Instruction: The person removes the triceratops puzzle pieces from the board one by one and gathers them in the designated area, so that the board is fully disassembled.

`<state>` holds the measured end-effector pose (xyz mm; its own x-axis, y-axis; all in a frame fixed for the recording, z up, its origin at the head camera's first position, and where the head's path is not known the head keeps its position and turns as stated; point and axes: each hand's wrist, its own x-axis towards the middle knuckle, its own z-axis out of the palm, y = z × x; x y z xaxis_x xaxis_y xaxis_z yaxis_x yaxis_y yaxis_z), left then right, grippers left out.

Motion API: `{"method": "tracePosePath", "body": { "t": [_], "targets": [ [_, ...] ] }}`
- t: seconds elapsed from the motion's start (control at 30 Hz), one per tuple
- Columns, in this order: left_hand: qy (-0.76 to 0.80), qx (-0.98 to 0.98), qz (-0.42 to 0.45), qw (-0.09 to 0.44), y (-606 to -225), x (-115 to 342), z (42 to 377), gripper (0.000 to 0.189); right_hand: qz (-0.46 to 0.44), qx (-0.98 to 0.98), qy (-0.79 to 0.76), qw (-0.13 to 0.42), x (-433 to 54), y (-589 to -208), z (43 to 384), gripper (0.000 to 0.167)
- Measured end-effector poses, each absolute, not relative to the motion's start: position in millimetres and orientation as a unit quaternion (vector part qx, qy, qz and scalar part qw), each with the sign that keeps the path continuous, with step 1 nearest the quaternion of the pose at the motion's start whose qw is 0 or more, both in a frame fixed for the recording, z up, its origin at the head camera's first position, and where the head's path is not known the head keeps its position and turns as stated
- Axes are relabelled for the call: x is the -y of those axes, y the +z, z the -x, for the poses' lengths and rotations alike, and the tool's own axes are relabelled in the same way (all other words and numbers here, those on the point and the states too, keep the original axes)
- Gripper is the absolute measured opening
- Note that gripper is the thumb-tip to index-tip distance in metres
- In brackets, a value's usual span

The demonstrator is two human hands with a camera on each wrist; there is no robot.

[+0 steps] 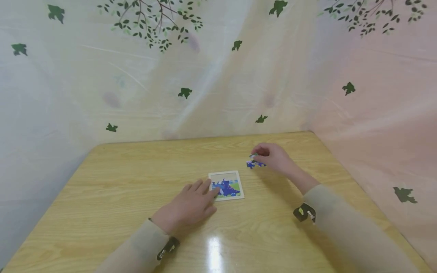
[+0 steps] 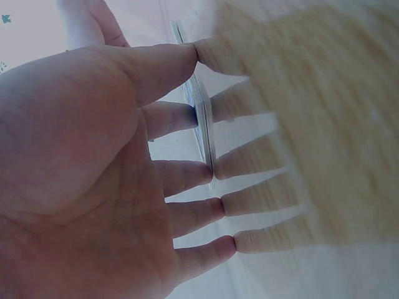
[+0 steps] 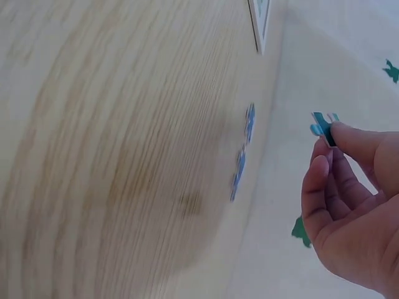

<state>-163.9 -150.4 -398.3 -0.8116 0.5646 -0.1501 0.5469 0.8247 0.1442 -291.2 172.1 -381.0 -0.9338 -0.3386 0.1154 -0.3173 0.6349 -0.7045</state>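
Note:
A small square jigsaw puzzle [image 1: 229, 189] with a white frame lies on the wooden table, showing a blue-purple dinosaur in its lower part. The left hand [image 1: 189, 206] rests at its left side with spread, mostly straight fingers; the index finger reaches onto the picture. In the left wrist view the puzzle's edge [image 2: 202, 118] meets the fingers, and other fingertips touch the table. To the right, the right hand [image 1: 274, 157] pinches a puzzle piece [image 3: 324, 128] between thumb and fingers, raised off the table. Loose blue puzzle pieces [image 3: 239, 171] lie below it, partly hidden by the hand in the head view.
The wooden table [image 1: 129, 174] extends around both hands. A pale curtain [image 1: 211, 76] printed with green leaves hangs behind the table and along its sides. Each wrist carries a small dark camera mount, one near the left cuff [image 1: 168, 248].

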Motion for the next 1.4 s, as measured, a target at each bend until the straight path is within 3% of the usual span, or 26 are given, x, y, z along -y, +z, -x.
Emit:
{"method": "tracePosePath", "body": {
  "t": [0.37, 1.4],
  "targets": [
    [0.047, -0.950, -0.295, 0.093, -402, 153, 168, 0.063, 0.125, -0.911, -0.393, 0.011, -206, -387, 299, 0.027],
    [0.052, -0.951, -0.290, 0.096, -400, 151, 165, 0.063, 0.060, -0.931, -0.355, 0.064, -233, -417, 325, 0.025]
  ]
}}
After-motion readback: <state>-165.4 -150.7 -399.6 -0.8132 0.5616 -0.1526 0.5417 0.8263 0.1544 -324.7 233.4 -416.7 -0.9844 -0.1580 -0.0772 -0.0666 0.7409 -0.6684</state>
